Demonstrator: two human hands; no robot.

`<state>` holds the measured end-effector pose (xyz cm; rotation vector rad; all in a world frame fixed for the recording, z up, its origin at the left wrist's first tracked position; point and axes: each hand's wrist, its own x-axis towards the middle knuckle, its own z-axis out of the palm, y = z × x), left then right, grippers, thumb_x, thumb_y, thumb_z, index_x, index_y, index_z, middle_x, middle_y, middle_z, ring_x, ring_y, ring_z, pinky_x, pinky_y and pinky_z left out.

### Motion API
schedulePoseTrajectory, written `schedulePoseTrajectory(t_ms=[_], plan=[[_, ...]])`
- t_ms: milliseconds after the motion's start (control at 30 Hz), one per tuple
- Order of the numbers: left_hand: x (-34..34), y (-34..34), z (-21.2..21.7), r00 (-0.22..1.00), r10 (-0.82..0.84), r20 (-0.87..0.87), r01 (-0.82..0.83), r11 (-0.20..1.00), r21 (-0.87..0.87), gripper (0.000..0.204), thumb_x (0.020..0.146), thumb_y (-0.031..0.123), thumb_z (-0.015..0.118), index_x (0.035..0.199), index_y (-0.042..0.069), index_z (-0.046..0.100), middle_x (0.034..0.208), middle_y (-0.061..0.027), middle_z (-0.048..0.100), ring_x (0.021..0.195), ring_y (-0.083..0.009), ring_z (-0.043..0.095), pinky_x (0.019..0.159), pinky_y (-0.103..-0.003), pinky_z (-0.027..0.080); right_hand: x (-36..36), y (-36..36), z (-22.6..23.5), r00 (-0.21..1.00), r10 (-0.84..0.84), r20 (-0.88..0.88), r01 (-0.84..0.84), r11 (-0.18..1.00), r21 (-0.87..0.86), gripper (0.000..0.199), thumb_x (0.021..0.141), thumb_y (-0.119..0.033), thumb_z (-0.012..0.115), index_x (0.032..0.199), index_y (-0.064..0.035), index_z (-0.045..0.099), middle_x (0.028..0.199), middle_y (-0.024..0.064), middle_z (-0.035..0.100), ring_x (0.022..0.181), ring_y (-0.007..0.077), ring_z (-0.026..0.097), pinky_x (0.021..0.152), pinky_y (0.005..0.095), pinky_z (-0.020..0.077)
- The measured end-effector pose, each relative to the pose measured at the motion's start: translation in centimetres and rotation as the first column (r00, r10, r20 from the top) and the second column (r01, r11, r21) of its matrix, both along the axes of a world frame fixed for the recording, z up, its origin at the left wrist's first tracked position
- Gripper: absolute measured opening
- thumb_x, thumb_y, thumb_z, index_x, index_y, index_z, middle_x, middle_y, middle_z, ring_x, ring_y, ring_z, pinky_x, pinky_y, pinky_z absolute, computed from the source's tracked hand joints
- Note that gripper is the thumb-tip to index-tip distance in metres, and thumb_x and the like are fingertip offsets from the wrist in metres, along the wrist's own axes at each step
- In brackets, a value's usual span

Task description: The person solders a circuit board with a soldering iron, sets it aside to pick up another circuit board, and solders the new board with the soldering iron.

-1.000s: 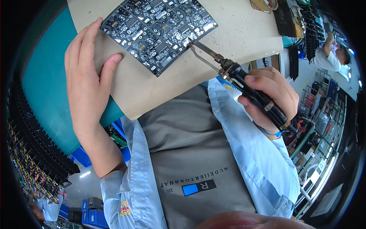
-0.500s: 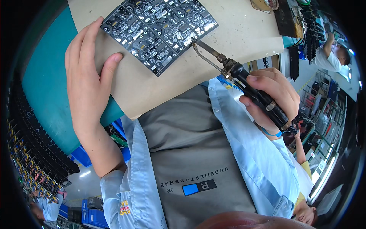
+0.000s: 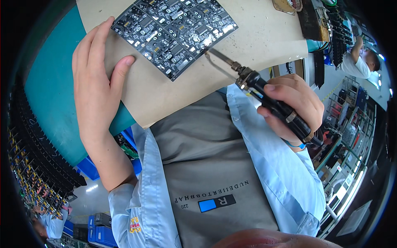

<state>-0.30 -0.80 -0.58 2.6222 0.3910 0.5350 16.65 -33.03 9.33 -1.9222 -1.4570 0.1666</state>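
A black circuit board panel (image 3: 175,31), packed with small parts and divided into several sections, lies on brown paper. My left hand (image 3: 95,74) rests at its left corner, fingers stretched out and thumb apart; the index fingertip is at the board's edge. In my right hand (image 3: 295,103) is a black-handled soldering iron (image 3: 264,93), fingers wrapped round the grip. A thin metal tube runs alongside its metal shaft. The iron's tip is close to the board's lower right edge; whether it touches cannot be told.
Brown paper (image 3: 264,37) covers part of a green mat (image 3: 49,95). A dark stand (image 3: 312,20) is at the far right of the table. Black racks (image 3: 45,144) stand at the left, blue bins (image 3: 101,235) below. A co-worker (image 3: 359,62) is at the far right.
The soldering iron has drawn slightly down and left, its tip shifting off the board's edge. The board and my left hand have shifted a little right. A person at lower right has left view.
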Motion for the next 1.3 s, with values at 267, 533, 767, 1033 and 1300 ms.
schedulePoseTrajectory(t_ms=[267,533,767,1033,1300], plan=[[0.0,-0.2,-0.1,1.000,-0.001,-0.003,0.001,1.000,0.001,0.068,0.096,0.022,0.083,0.160,0.015,0.061,0.153,-0.0116,0.064,0.135,-0.0323,0.062,0.116,-0.042,0.049,0.1,-0.4,0.1,1.000,-0.009,0.007,0.009,1.000,-0.018,0.037,0.081,-0.009,0.093,0.112,0.0054,0.078,0.096,0.0189,0.078,0.081,0.0312,0.073,0.076,0.0378,0.0597],[0.1,-0.3,0.2,1.000,-0.002,-0.018,0.002,1.000,-0.012,0.071,0.094,0.022,0.082,0.161,0.012,0.059,0.154,-0.0127,0.063,0.138,-0.0354,0.060,0.119,-0.045,0.047,0.1,-0.2,-0.2,0.996,-0.085,0.019,0.084,0.996,0.030,0.036,0.080,-0.011,0.095,0.112,0.0002,0.082,0.099,0.0124,0.082,0.079,0.0239,0.072,0.072,0.0317,0.0588],[0.3,-0.2,1.1,0.999,-0.024,-0.036,0.021,0.997,-0.071,0.075,0.090,0.018,0.082,0.158,0.003,0.055,0.156,-0.0184,0.056,0.142,-0.0421,0.055,0.123,-0.050,0.044,0.2,-0.4,-0.1,0.994,-0.101,-0.039,0.102,0.994,0.039,0.036,0.081,-0.013,0.093,0.112,-0.0015,0.081,0.099,0.0131,0.080,0.080,0.0251,0.070,0.076,0.0342,0.0574],[0.0,-0.4,1.3,1.000,-0.014,0.016,0.014,0.999,-0.039,0.077,0.089,0.015,0.083,0.159,0.002,0.054,0.155,-0.0173,0.057,0.143,-0.0400,0.055,0.123,-0.047,0.046,-0.2,-0.8,-0.3,0.990,-0.131,-0.059,0.137,0.984,0.115,0.037,0.080,-0.010,0.092,0.114,-0.0018,0.081,0.099,0.0123,0.080,0.079,0.0253,0.069,0.077,0.0346,0.0561],[0.4,-0.2,1.5,0.999,-0.032,0.009,0.032,0.997,-0.068,0.075,0.091,0.013,0.082,0.160,0.003,0.054,0.156,-0.0172,0.058,0.142,-0.0397,0.056,0.123,-0.047,0.046,-0.2,-1.4,-0.8,0.984,-0.167,-0.058,0.175,0.971,0.164,0.041,0.078,-0.008,0.091,0.117,-0.0026,0.081,0.099,0.0114,0.080,0.080,0.0256,0.070,0.077,0.0353,0.0564]])
